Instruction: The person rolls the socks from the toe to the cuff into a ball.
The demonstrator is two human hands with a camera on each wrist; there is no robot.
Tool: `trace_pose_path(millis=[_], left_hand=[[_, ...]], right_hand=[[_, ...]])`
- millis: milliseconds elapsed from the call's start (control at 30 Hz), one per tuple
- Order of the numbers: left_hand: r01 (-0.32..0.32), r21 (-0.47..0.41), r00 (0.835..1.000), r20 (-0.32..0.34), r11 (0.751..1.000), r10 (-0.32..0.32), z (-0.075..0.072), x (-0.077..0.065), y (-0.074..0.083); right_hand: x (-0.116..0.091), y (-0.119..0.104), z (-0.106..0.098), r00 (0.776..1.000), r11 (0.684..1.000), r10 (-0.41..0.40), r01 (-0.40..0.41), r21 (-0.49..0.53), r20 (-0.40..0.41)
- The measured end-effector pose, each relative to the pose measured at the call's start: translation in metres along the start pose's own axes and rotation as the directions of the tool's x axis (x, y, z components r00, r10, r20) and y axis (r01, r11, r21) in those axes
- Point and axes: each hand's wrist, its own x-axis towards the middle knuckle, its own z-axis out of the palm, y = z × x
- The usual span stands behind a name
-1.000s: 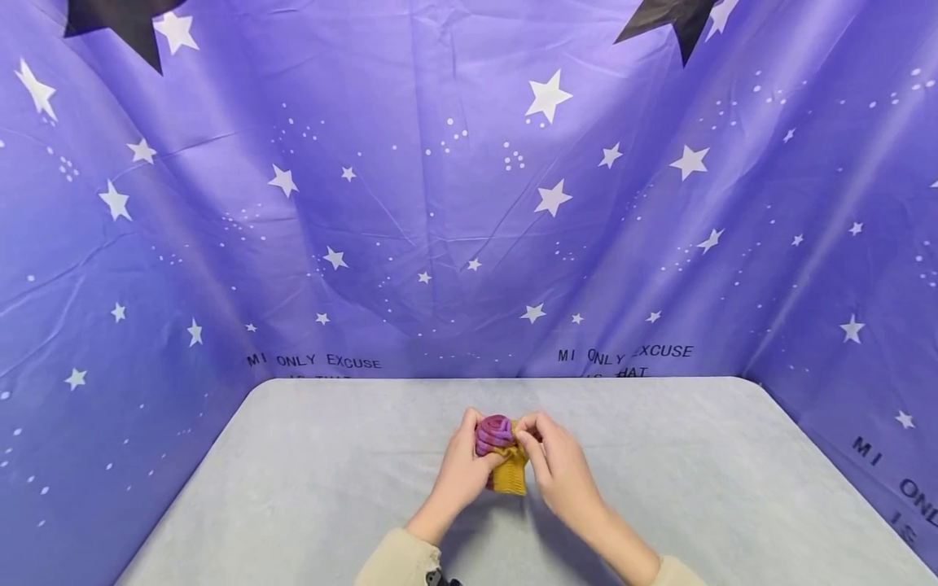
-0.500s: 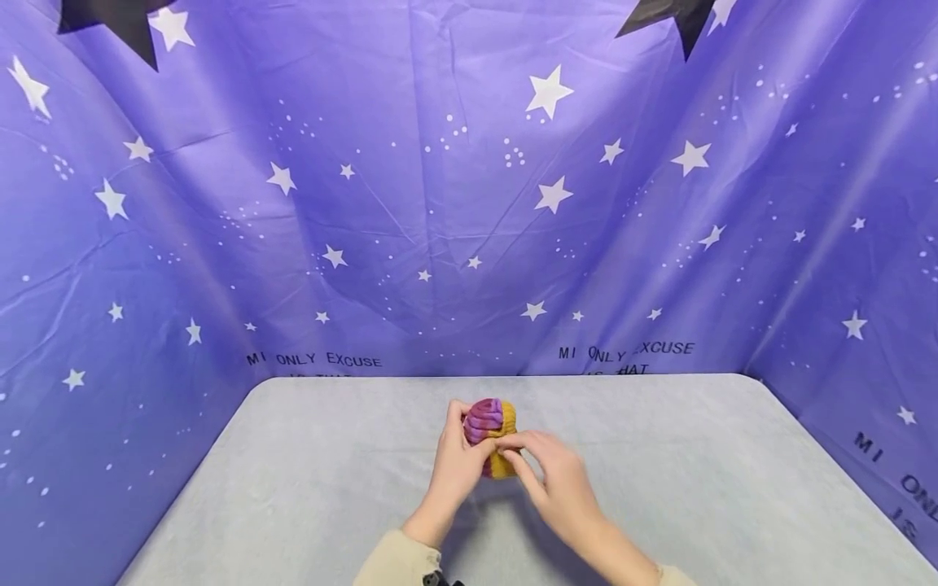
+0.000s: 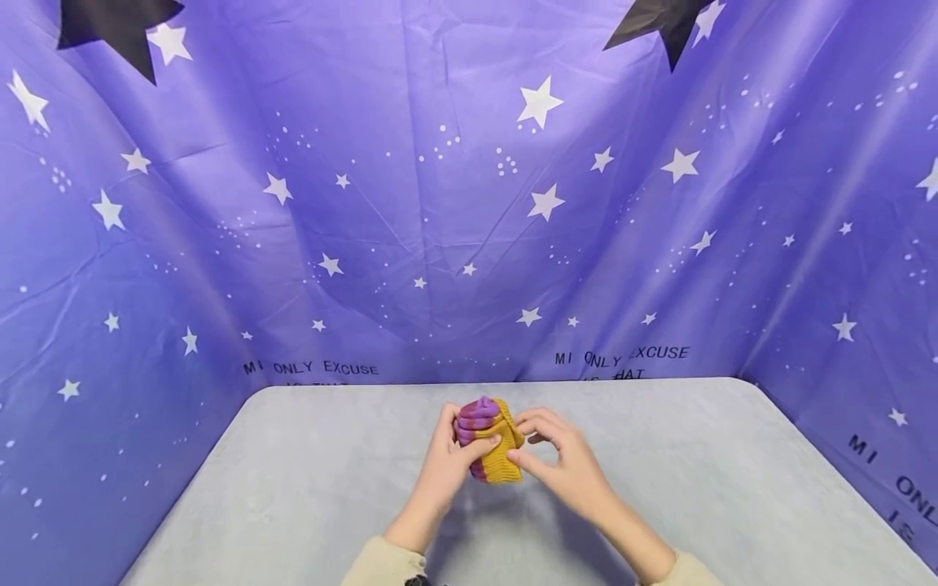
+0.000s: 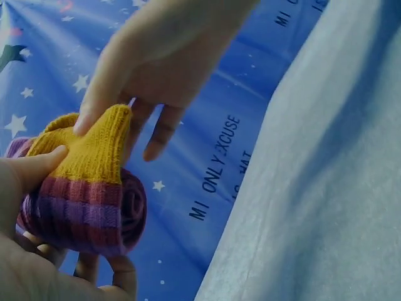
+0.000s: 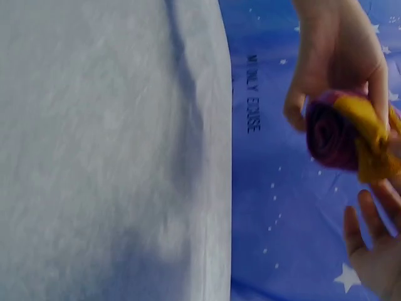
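A rolled-up ribbed sock (image 3: 475,422), striped purple and maroon with a mustard-yellow cuff (image 3: 504,467), is held above the table. My left hand (image 3: 438,465) grips the roll from the left, its thumb across the cuff and its fingers behind. My right hand (image 3: 570,468) pinches the cuff's right edge between thumb and forefinger, the other fingers loosely bent. In the left wrist view the yellow cuff (image 4: 94,150) is pulled out to a peak above the striped roll, whose spiral end (image 4: 135,210) faces right. The roll's other end (image 5: 326,135) shows in the right wrist view, slightly blurred.
Below the hands lies a table with a pale grey cloth (image 3: 315,480), its rounded far corners in view. A purple-blue curtain (image 3: 440,203) printed with stars and lettering hangs behind the table and along both sides.
The sock has shifted slightly left and turned, with more of the yellow cuff spread under my left thumb. My right hand has moved from the front of the roll to the cuff's right edge.
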Motion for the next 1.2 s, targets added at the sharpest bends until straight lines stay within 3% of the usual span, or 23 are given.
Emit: trace_pose_path(millis=[133, 267, 367, 533, 667, 833, 933, 1067, 1200], left_hand=[[0.055, -0.121, 0.998, -0.022, 0.991, -0.058, 0.0, 0.003, -0.002], [0.056, -0.211, 0.992, -0.096, 0.976, -0.078, 0.003, 0.005, -0.003], [0.025, -0.227, 0.984, -0.167, 0.974, -0.064, 0.008, 0.004, -0.006], [-0.028, -0.206, 0.97, -0.242, 0.978, -0.023, 0.021, 0.001, -0.009], [0.011, -0.238, 0.971, -0.23, 0.971, -0.068, 0.026, -0.001, -0.004], [0.109, -0.278, 0.983, -0.112, 0.954, -0.145, 0.022, -0.002, 0.001], [0.125, -0.274, 0.991, -0.006, 0.953, -0.132, 0.015, -0.001, -0.001], [0.118, -0.257, 0.988, 0.123, 0.959, -0.088, 0.002, -0.001, -0.002], [0.085, -0.198, 0.987, 0.154, 0.977, -0.055, -0.007, 0.0, -0.003]], right_hand=[[-0.002, 0.0, -0.003, 0.987, 0.986, -0.158, 0.159, -0.051, 0.02], [-0.001, -0.007, 0.005, 0.926, 0.911, -0.378, 0.373, -0.179, 0.004], [-0.003, -0.012, 0.012, 0.907, 0.872, -0.422, 0.406, -0.272, 0.003], [-0.007, -0.014, 0.021, 0.948, 0.864, -0.318, 0.283, -0.417, -0.015], [0.0, -0.01, 0.02, 0.964, 0.868, -0.254, 0.192, -0.459, -0.079], [0.006, -0.004, 0.014, 0.971, 0.898, -0.215, 0.155, -0.411, -0.103], [0.006, -0.004, 0.012, 0.98, 0.94, -0.142, 0.09, -0.33, -0.138], [0.009, -0.004, 0.006, 0.982, 0.986, 0.007, -0.039, -0.165, -0.19], [0.012, -0.008, -0.001, 0.977, 0.993, 0.094, -0.106, -0.051, -0.193]])
